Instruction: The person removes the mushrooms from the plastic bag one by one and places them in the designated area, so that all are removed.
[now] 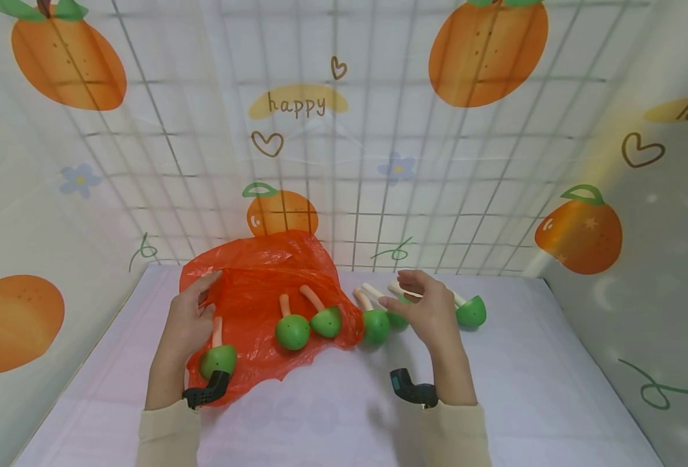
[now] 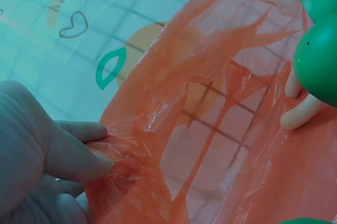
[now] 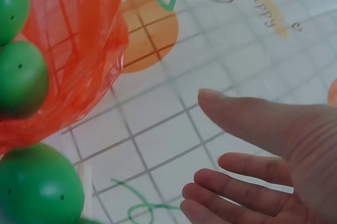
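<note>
The left hand (image 1: 187,321), angled forward with its wrist low, pinches the gathered rim of a red plastic bag (image 1: 250,311) between thumb and fingers. The right hand (image 1: 428,311) reaches forward past the bag's right edge, thumb and relaxed fingers apart, holding nothing.

The bag spreads between the hands, its far side raised against the backdrop (image 1: 344,162). Three green-capped pieces with pale stems lie on its red plastic: a near-left piece (image 1: 218,361) close beside the left wrist, a middle piece (image 1: 293,332) and a right piece (image 1: 328,322). More green-capped pieces (image 1: 471,312) lie right of the bag, around the right hand, partly hidden by it, on the pale tabletop (image 1: 332,421).
</note>
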Available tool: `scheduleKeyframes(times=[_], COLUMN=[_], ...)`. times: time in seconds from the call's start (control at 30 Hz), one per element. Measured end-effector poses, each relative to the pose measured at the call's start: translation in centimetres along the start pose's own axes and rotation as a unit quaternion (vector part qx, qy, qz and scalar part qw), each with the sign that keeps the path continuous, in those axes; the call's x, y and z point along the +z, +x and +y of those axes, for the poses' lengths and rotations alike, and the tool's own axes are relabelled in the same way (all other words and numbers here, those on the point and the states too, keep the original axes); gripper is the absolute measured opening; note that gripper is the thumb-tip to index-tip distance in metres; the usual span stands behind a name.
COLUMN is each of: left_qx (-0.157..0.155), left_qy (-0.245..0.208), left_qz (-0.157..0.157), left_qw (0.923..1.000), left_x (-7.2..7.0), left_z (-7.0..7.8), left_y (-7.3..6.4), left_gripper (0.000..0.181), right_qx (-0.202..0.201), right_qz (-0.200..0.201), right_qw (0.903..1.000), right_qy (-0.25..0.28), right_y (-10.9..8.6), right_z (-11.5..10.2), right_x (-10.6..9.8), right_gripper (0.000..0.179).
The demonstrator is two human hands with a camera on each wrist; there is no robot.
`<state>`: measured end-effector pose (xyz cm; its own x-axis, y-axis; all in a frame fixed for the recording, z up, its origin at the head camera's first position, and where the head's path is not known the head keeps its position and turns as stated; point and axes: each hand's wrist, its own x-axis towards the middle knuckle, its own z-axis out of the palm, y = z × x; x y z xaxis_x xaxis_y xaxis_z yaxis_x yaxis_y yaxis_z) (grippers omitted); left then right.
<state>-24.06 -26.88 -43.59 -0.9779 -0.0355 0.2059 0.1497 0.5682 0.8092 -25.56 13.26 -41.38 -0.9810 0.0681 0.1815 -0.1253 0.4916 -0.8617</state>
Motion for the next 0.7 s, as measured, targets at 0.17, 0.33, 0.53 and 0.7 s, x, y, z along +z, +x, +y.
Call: scheduleKeyframes(times=[0.17, 0.33, 0.53, 0.7], left_qx=[0.006, 0.006, 0.001, 0.000], left_qy=[-0.001, 0.000, 0.000, -0.002], left_qz=[0.001, -0.001, -0.001, -0.002], left_qw=[1.0000, 1.0000, 1.0000, 1.0000], left_x=[-0.1, 0.0, -0.1, -0.2], left_z=[0.1, 0.0, 0.0, 0.1], left_y=[0.0, 0.0, 0.0, 0.0], left_gripper=[0.064, 0.064, 0.065, 0.065], right_qx=[-0.014, -0.033, -0.067, -0.083], right_qz=[-0.001, -0.012, -0.040, -0.059], right_qw=[0.9997, 0.9988, 0.9963, 0.9941], right_qy=[0.021, 0.035, 0.037, 0.038], right_y=[-0.4, -1.0, -1.6, -2.2], right_z=[-0.9, -2.3, -3.7, -4.6], right_x=[0.4, 1.6, 3.2, 4.7], right_gripper=[0.064, 0.062, 0.058, 0.060])
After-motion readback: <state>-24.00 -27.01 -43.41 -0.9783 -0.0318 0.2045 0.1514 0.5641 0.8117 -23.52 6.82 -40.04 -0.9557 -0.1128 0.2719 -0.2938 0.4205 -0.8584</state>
